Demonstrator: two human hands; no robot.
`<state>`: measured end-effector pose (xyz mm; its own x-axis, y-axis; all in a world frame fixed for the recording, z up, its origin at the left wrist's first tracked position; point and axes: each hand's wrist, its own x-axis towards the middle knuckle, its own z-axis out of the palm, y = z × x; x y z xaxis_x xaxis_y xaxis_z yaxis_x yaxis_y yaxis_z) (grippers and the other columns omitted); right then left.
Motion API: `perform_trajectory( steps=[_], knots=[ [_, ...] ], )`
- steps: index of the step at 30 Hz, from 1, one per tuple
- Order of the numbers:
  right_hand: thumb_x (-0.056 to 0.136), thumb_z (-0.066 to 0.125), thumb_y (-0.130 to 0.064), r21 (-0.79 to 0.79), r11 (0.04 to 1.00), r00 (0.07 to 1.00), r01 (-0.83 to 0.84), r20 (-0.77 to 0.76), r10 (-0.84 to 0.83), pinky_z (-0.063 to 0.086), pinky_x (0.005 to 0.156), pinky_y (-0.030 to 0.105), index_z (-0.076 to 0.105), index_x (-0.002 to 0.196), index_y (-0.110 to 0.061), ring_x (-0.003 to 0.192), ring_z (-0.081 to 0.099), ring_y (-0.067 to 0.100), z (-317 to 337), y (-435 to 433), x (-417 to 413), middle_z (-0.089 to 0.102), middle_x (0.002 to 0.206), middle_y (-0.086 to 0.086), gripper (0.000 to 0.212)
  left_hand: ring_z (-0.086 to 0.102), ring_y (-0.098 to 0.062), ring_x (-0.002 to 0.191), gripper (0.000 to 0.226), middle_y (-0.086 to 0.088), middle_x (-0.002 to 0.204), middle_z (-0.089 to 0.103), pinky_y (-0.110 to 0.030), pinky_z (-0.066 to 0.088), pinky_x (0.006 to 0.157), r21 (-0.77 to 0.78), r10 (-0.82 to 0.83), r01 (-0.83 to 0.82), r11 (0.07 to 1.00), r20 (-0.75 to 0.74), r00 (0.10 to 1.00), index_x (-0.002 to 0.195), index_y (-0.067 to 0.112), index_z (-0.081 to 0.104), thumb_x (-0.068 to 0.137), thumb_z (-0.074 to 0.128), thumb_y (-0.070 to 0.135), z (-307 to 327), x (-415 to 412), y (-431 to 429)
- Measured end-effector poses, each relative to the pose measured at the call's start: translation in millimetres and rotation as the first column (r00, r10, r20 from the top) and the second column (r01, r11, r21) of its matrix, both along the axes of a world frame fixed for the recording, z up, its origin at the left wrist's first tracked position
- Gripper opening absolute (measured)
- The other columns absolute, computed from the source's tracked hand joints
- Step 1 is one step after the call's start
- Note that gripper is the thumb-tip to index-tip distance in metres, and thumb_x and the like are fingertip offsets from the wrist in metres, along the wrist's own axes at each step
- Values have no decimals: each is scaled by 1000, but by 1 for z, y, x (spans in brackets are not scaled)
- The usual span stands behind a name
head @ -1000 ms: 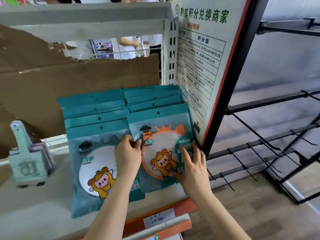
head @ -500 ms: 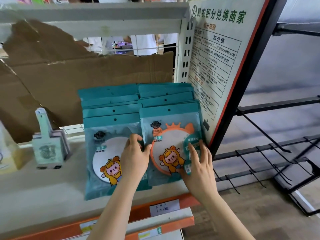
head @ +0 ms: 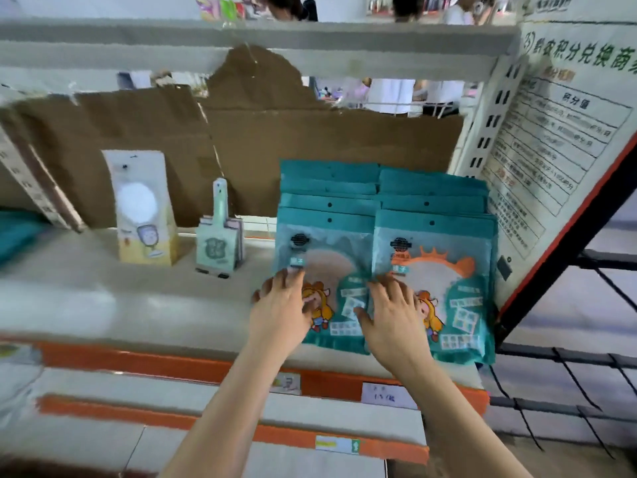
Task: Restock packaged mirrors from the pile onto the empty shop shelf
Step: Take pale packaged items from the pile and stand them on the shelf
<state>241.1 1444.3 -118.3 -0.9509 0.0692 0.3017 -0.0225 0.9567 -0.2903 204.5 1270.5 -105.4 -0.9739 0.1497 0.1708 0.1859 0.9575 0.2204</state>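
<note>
Two rows of teal mirror packs (head: 331,188) stand side by side at the R end of the shelf (head: 138,305). Each row leans back w/ packs overlapped, tops stepping up toward the cardboard (head: 327,143) at the rear. The left stack (head: 327,243) shows a front pack w/ a pale round mirror & a yellow cartoon figure. The right stack (head: 448,270) shows an orange crown-shaped rim & a similar figure. The stacks meet along their inner edges. The left hand (head: 279,315) lies palm-down on the lower L part of the left stack's front pack, fingers straight & slightly apart, thumb out past the pack's L edge, clamping nothing. The right hand (head: 393,319) lies flat over the seam betw. the two front packs, fingers spread, thumb toward the left stack's lower R corner, other fingers on the right stack, no grip either. Motion blur: exact fingertip contact can't be told. The right stack sits just beside a tilted sign board (head: 558,150) w/ a printed table. Further L on the shelf a small green pack (head: 219,243) stands near the left stack, then a taller yellow box (head: 144,215), both upright. An orange strip (head: 172,365) runs along the shelf front w/ a white price tag (head: 387,396) under the right hand. A black wire rack (head: 603,360) stands off to the R.
</note>
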Motion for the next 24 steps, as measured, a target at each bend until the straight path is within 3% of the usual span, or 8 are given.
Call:
perform_trajectory(
  steps=[6, 11, 16, 24],
  knots=[
    [85, 59, -26, -14, 970, 963, -242, 117, 241, 43, 92, 44, 58, 117, -13, 111, 51, 37, 5, -76, -19, 58, 117, 13, 34, 46, -25, 121, 49, -1, 134, 43, -38, 42, 92, -57, 212, -206, 977, 121, 970, 137, 24, 34, 94, 45, 45, 1, 33, -99],
    [94, 49, -36, -44, 924, 899, -381, 214, 381, 39, 95, 32, 49, 129, -18, 120, 50, 23, 5, -163, -29, 54, 128, 5, 40, 50, -27, 119, 46, -3, 131, 48, -40, 45, 92, 121, 384, -412, 903, 203, 901, 137, 24, 37, 95, 44, 42, -1, 69, -201],
    [92, 52, -33, -133, 873, 839, -469, 242, 487, 40, 92, 27, 52, 126, -21, 112, 55, 15, -2, -257, -27, 60, 122, -1, 35, 48, -23, 123, 49, -3, 142, 42, -40, 45, 98, 192, 431, -504, 842, 322, 843, 141, 25, 33, 97, 42, 42, -7, 99, -298],
    [92, 52, -33, -193, 800, 774, -568, 207, 599, 44, 90, 32, 55, 123, -19, 109, 56, 16, 8, -404, -32, 62, 118, -1, 34, 45, -21, 126, 45, -1, 142, 42, -35, 41, 94, 208, 554, -613, 762, 279, 784, 139, 23, 36, 97, 42, 40, -2, 117, -435]
  ],
)
